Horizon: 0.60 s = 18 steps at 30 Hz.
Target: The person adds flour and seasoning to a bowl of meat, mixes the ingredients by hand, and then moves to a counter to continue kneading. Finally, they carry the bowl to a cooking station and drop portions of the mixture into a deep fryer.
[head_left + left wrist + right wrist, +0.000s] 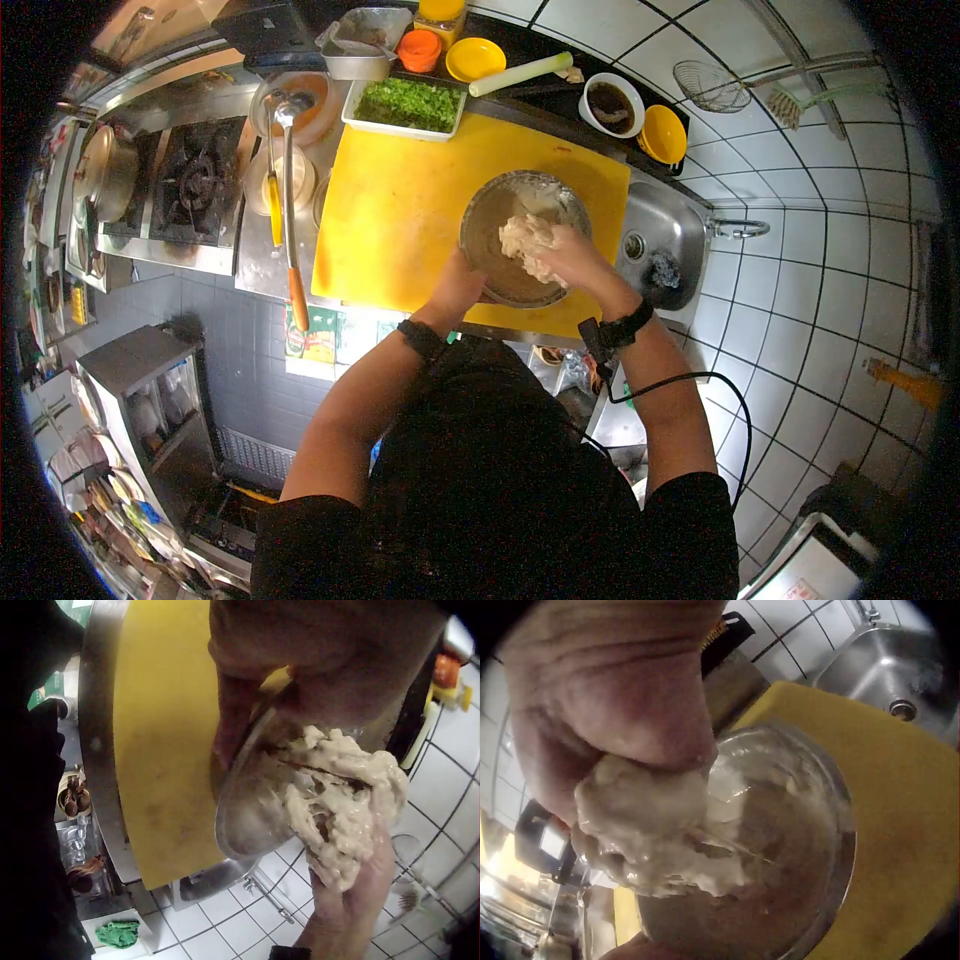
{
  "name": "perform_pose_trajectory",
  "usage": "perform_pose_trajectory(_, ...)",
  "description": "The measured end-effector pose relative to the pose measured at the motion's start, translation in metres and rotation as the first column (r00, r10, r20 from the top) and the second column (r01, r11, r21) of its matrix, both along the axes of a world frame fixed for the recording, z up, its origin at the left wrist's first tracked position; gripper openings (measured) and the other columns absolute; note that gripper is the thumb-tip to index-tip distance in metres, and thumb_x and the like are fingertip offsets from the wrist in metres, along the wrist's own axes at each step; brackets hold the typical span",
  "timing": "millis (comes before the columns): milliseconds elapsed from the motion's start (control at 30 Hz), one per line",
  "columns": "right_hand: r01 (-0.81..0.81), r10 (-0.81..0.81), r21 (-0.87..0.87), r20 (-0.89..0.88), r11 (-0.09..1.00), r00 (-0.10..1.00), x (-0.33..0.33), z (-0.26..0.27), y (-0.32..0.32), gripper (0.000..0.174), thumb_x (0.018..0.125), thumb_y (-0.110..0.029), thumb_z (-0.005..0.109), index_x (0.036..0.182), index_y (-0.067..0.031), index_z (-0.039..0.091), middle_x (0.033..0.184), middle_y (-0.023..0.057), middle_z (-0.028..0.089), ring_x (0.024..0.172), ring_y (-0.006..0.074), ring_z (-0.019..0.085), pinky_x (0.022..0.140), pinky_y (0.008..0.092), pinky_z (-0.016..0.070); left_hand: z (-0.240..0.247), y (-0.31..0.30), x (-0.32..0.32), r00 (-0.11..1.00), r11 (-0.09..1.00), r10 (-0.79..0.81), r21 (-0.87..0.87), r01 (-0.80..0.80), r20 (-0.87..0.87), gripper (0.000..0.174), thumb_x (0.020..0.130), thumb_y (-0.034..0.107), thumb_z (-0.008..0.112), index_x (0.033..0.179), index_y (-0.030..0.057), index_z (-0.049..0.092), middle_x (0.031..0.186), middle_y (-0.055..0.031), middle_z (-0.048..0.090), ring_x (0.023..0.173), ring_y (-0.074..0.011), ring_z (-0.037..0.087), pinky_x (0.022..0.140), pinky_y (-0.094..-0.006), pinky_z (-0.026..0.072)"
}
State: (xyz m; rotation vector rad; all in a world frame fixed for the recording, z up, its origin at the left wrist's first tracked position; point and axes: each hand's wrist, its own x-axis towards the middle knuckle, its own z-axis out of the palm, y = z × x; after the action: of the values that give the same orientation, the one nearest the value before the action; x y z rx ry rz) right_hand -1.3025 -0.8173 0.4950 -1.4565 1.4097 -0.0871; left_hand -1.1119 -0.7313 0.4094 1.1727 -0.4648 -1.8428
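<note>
A round metal bowl (485, 240) stands on the yellow cutting board (380, 220), its inside smeared with pale paste. My left hand (460, 288) grips the bowl's near left side, thumb and fingers at the rim. Over the bowl, my right hand (582, 268) holds a big clump of pale, wet, lumpy mixture (337, 802), which clings to its fingers and hides most of them. In the right wrist view the clump (645, 817) hangs beneath the palm, with a thin strand trailing off toward the bowl's inside.
Behind the board are a white tray of chopped greens (408, 105), a leek stalk (520, 74) and a bowl of dark liquid (612, 107). A steel sink (690, 225) adjoins on the right. A long-handled ladle (288, 190) and gas stove (195, 185) are left.
</note>
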Motion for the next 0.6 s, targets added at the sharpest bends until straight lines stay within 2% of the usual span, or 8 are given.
perform_pose_trajectory(100,-0.01,0.01,0.0,-0.035,1.0,0.999,0.001,0.012,-0.002,0.041,0.091,-0.034,0.07,0.115,-0.0007,0.068,0.09,0.0143,0.073,0.073,0.0219,0.069,0.067,0.037,0.0552,0.006,-0.001,0.0,1.0,1.0,-0.009,0.007,0.01,-0.027,0.054,0.092,-0.008,0.049,0.143,0.0047,0.037,0.131,-0.0164,0.059,0.108,-0.0317,0.068,0.073,-0.0442,0.0663)
perform_pose_trajectory(200,0.009,-0.009,-0.073,0.013,0.997,1.0,0.006,0.039,0.001,0.039,0.095,-0.029,0.067,0.121,-0.0008,0.065,0.095,0.0098,0.072,0.076,0.0175,0.066,0.068,0.0335,0.053,0.018,-0.003,0.001,1.0,1.0,-0.019,0.022,0.019,-0.006,0.055,0.092,-0.009,0.049,0.143,0.005,0.037,0.13,-0.0158,0.06,0.107,-0.0314,0.069,0.073,-0.0432,0.0661)
perform_pose_trajectory(333,0.103,-0.103,-0.099,0.008,0.99,0.995,0.009,0.057,0.003,0.04,0.095,-0.029,0.068,0.121,0.0004,0.065,0.096,0.0112,0.073,0.074,0.0164,0.066,0.065,0.0332,0.0532,-0.001,-0.001,-0.001,1.0,0.997,0.017,-0.071,-0.018,-0.003,0.056,0.091,-0.01,0.05,0.144,0.0042,0.037,0.129,-0.0155,0.061,0.106,-0.032,0.069,0.073,-0.043,0.0659)
perform_pose_trajectory(400,0.099,-0.078,-0.181,0.118,0.979,0.99,0.003,0.05,-0.001,0.039,0.094,-0.026,0.068,0.12,0.002,0.065,0.096,0.015,0.073,0.077,0.0228,0.068,0.071,0.0364,0.0545,-0.011,0.0,-0.002,1.0,0.992,0.008,-0.13,-0.006,0.015,0.056,0.091,-0.01,0.05,0.144,0.004,0.037,0.129,-0.0158,0.061,0.106,-0.0321,0.069,0.073,-0.0432,0.0659)
perform_pose_trajectory(433,0.099,-0.078,-0.181,0.117,0.978,0.99,0.0,0.043,-0.003,0.039,0.094,-0.026,0.068,0.12,0.002,0.065,0.096,0.015,0.073,0.077,0.0228,0.068,0.071,0.0364,0.0545,-0.015,0.001,-0.001,1.0,0.997,-0.001,-0.083,0.001,0.003,0.056,0.091,-0.01,0.05,0.143,0.0036,0.037,0.128,-0.0163,0.061,0.106,-0.0324,0.069,0.073,-0.0434,0.0659)
perform_pose_trajectory(500,-0.035,0.055,-0.38,0.043,0.924,0.998,0.0,0.036,-0.007,0.035,0.093,-0.021,0.066,0.118,0.0033,0.065,0.098,0.0196,0.072,0.085,0.031,0.069,0.079,0.0395,0.0543,-0.015,0.001,-0.002,1.0,0.999,-0.009,-0.037,0.009,-0.008,0.055,0.091,-0.01,0.051,0.143,0.0033,0.037,0.128,-0.0169,0.061,0.106,-0.0328,0.069,0.074,-0.0435,0.0658)
perform_pose_trajectory(533,-0.035,0.056,-0.38,0.043,0.924,0.998,0.003,0.036,-0.007,0.035,0.093,-0.021,0.066,0.118,0.0033,0.065,0.098,0.0196,0.072,0.085,0.031,0.069,0.079,0.0395,0.0543,-0.011,0.001,-0.002,1.0,1.0,-0.002,-0.028,0.002,-0.013,0.055,0.091,-0.01,0.05,0.143,0.0032,0.037,0.128,-0.0175,0.061,0.106,-0.0333,0.069,0.074,-0.044,0.0658)
perform_pose_trajectory(600,-0.03,0.009,-0.312,-0.071,0.95,0.997,0.012,0.037,-0.007,0.028,0.091,-0.014,0.063,0.115,-0.0015,0.068,0.109,0.0185,0.073,0.1,0.036,0.069,0.089,0.0424,0.0541,-0.005,0.0,-0.002,1.0,1.0,0.007,-0.019,-0.007,-0.013,0.055,0.091,-0.01,0.049,0.143,0.0031,0.037,0.127,-0.0181,0.061,0.105,-0.0339,0.069,0.074,-0.0444,0.0658)
